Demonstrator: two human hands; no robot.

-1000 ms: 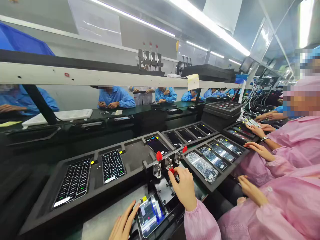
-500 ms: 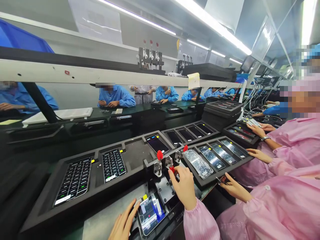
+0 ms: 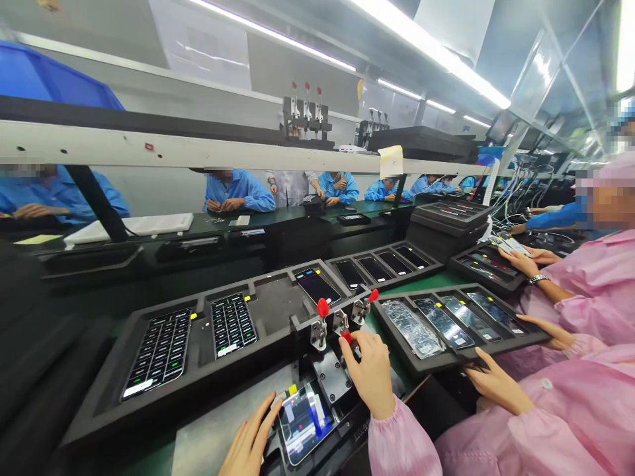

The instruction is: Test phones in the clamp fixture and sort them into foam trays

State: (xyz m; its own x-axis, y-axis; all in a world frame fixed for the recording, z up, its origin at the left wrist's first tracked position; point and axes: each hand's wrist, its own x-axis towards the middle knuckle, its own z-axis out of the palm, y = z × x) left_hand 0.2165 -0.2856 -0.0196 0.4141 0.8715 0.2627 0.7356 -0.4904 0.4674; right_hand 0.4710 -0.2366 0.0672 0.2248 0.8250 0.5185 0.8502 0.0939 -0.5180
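**Close work on the phone line**

The person's left hand point(image 3: 248, 436) rests beside a lit phone point(image 3: 302, 423), which lies face up in a metal fixture point(image 3: 330, 377). Its fingers are apart, the tips against the phone's left edge. The right hand point(image 3: 366, 373) sits just above, thumb and forefinger pinched together on the red handle point(image 3: 346, 337) of a toggle clamp point(image 3: 340, 322).

A black foam tray point(image 3: 272, 307) stands beyond, carrying one panel of dark tiles in rows point(image 3: 159, 354) and a second point(image 3: 233, 324). Each has a white label and a yellow tag, though the label print is too small to read. So is the lettering stamped on the fixture's edge point(image 3: 362, 430).

To the right, a second tray point(image 3: 446, 360) holds phones, one in a plastic bag point(image 3: 411, 328). A co-worker's hand point(image 3: 496, 382) in a pink sleeve touches that tray's rim. A hand with a wristwatch point(image 3: 520, 261) lies by a third tray point(image 3: 489, 277).

Across the bench, workers in blue smocks point(image 3: 238, 195) sit beneath a shelf point(image 3: 149, 149) bearing a pale note point(image 3: 390, 162), its writing unreadable.
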